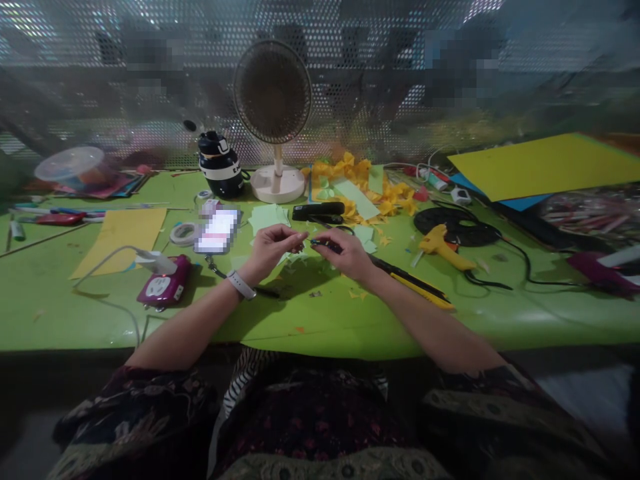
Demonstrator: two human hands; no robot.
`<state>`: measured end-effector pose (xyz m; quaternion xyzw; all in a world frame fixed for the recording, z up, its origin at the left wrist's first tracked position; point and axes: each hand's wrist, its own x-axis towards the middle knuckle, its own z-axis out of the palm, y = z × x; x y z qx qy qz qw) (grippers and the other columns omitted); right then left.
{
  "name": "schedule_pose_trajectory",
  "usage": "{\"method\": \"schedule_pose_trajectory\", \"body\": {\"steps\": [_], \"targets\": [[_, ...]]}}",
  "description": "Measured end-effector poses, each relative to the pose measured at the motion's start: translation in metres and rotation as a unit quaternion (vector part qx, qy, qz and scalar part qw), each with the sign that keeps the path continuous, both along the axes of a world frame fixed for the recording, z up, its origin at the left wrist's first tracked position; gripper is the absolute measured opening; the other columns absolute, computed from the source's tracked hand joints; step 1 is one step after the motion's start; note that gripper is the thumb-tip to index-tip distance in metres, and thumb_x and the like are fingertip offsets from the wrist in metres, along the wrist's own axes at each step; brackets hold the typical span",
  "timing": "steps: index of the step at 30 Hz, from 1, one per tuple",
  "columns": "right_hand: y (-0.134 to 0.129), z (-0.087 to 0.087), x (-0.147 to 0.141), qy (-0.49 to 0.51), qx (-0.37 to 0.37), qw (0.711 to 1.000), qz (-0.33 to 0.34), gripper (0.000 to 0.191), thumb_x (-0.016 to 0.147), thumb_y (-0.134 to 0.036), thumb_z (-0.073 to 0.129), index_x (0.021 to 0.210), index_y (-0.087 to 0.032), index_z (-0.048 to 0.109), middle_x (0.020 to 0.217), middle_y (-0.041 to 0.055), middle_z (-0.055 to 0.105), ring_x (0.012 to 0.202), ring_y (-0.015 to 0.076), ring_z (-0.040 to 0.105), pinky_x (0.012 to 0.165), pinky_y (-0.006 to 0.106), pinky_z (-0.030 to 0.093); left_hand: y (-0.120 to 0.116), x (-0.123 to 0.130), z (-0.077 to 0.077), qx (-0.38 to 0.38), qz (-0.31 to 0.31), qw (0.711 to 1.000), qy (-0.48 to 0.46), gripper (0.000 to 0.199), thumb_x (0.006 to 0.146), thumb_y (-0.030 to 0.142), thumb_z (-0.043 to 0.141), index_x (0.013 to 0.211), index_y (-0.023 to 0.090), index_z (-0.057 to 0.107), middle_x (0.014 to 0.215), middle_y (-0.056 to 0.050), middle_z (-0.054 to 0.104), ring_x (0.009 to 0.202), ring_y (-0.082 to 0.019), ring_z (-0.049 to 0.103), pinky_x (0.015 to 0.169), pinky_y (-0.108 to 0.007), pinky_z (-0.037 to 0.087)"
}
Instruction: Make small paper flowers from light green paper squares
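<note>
Over the middle of the table my left hand (275, 250) is closed, thumb and fingertips pinched together. Whatever may lie between them is too small to make out. My right hand (350, 253) faces it a short gap away, closed around a slim dark object (327, 246) with a bluish-green tip; its kind cannot be told. Pale green paper pieces (267, 217) lie behind and beneath the hands. A black stapler (319, 212) rests just beyond them. By my right wrist lies a yellow-and-black cutter knife (417, 285).
A phone (217, 230), tape roll (183, 233) and purple power socket (164, 283) lie left. Behind stand a black bottle (220, 165) and a fan (273, 93), beside a yellow paper heap (393, 193). Right are a yellow glue gun (445, 247), cables and yellow sheets (545, 163).
</note>
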<state>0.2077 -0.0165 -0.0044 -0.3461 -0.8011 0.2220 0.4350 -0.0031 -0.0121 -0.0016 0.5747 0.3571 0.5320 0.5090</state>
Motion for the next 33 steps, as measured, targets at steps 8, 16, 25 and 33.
{"method": "schedule_pose_trajectory", "body": {"steps": [8,16,25,33], "targets": [[0.002,0.0015,0.0013,0.011,-0.009,1.0,0.01,0.033,0.098,-0.05,0.057,0.097,-0.021,0.073,0.089,0.0071,0.071,0.084,0.0208,0.068,0.074,0.036,0.056,-0.0013,0.0003,0.0014,-0.002,-0.002,1.0,0.009,0.038,0.07,0.048,0.086,0.085,0.015,0.075,0.073,-0.004,0.075,0.064,-0.012,0.069,0.064,-0.027,0.059],[-0.0009,0.0017,0.0003,0.002,-0.023,1.0,0.018,0.033,0.094,-0.05,0.064,0.105,-0.02,0.071,0.097,0.0085,0.073,0.083,0.0201,0.067,0.073,0.036,0.056,0.0009,-0.0007,-0.0009,0.006,-0.009,1.0,0.011,0.035,0.072,0.047,0.085,0.085,0.016,0.076,0.073,-0.004,0.075,0.064,-0.012,0.069,0.064,-0.027,0.059],[0.0026,-0.0012,0.0009,-0.002,0.012,1.0,0.001,0.028,0.099,-0.046,0.057,0.103,-0.022,0.071,0.091,0.0064,0.071,0.085,0.0204,0.067,0.08,0.037,0.055,-0.0009,-0.0005,0.0025,0.021,0.0,1.0,0.005,0.034,0.069,0.044,0.088,0.084,0.016,0.076,0.074,-0.004,0.075,0.064,-0.012,0.068,0.064,-0.026,0.059],[0.0031,0.0,0.0023,-0.004,-0.003,1.0,0.013,0.03,0.099,-0.047,0.057,0.104,-0.022,0.073,0.096,0.0083,0.072,0.089,0.0212,0.068,0.077,0.037,0.057,-0.0019,0.0,0.0016,0.008,0.003,1.0,0.004,0.038,0.071,0.047,0.086,0.09,0.016,0.078,0.078,-0.006,0.077,0.067,-0.014,0.071,0.066,-0.028,0.061]]}}
